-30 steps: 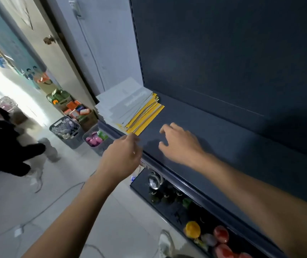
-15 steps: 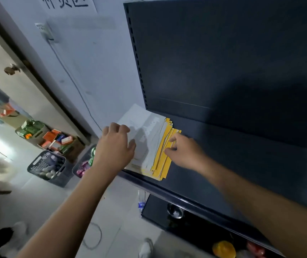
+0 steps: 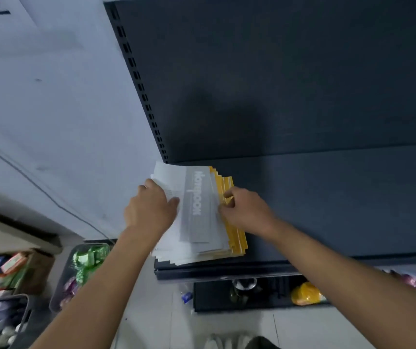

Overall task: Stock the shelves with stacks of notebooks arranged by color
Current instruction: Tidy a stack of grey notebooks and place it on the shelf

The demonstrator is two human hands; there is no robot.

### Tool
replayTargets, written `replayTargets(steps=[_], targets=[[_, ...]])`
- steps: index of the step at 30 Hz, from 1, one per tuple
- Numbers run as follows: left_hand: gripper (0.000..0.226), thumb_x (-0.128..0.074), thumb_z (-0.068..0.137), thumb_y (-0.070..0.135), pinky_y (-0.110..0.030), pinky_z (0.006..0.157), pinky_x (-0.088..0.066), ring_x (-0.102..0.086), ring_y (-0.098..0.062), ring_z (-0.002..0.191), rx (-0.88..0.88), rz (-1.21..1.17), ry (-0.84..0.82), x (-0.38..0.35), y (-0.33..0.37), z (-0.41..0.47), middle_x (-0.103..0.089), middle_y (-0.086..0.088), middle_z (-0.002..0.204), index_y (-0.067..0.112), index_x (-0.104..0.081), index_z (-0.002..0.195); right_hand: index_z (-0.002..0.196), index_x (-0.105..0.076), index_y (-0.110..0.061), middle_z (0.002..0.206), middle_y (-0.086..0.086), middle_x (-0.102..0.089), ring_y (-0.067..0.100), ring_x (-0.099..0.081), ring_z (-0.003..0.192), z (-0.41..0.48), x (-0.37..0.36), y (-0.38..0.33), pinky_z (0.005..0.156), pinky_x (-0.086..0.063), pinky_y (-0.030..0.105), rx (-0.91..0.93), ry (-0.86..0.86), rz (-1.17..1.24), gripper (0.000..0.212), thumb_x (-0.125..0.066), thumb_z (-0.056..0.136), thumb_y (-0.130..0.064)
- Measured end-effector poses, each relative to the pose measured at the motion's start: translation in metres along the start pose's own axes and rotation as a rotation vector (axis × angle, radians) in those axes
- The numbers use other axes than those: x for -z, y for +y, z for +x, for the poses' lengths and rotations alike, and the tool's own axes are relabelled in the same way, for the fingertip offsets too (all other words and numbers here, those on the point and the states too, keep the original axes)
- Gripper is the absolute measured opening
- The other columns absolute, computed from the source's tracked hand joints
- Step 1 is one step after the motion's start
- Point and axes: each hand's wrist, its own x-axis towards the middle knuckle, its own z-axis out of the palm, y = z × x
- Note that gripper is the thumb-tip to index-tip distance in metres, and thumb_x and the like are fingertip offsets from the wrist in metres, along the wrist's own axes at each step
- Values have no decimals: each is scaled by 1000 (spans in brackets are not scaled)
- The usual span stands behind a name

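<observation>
Sorting looks barely begun (colours lie mixed in one fanned pile); separate stacks remain to build. Left hand grips the nine o'clock edge of the grey-white paper notebooks; at their three o'clock, right hand pinches the yellow-covered notebooks, all at the nine o'clock end of the dark metal shelf

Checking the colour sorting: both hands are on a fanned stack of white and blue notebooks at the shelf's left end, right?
Not blue: the head view shows yellow notebooks alongside the white notebooks. Left hand and right hand are on that stack, at the shelf's left end.
</observation>
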Motion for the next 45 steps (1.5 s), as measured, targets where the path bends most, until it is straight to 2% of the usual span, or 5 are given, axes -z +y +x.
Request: replayTargets(steps=[10,22,31,40,45], targets=[[48,-69,87,45,-28,45,-28,-41,-14,58,91,-121,-94,4,-15,13,-45,0,72,7,-41,96,107,-59,-11,110,4,-50,24,-53,102,1,-16,-14,82,-51,39,-7,63,-138,28,-55,93,-35],[33,-68,86,25,-26,44,-29,-43,-12,59,111,-226,-56,12,-35,12,-48,-1,73,6,-43,96,124,-50,-9,125,8,-45,26,-44,118,-9,-21,-18,90,-50,42,15,55,-199,39,-54,94,-34],[35,-70,86,32,-26,45,-28,-42,-11,60,78,-234,61,7,-42,12,-50,0,74,10,-45,96,118,-51,-11,119,5,-40,22,-38,113,-11,-30,-20,77,-48,34,111,163,-265,32,-52,95,-33],[2,-66,94,27,-38,74,-58,-71,-17,85,-54,-843,-168,9,-46,12,-75,6,88,26,-65,95,126,-52,-12,132,8,-45,29,-36,129,7,-30,-24,97,-43,41,-58,-11,-9,50,-53,94,-50],[21,-58,98,38,-34,69,-51,-64,-19,88,-35,-847,-179,11,-34,14,-65,1,98,20,-49,102,109,-52,-19,109,-3,-56,14,-56,99,9,-26,-23,69,-48,26,-110,10,206,45,-58,91,-59]])
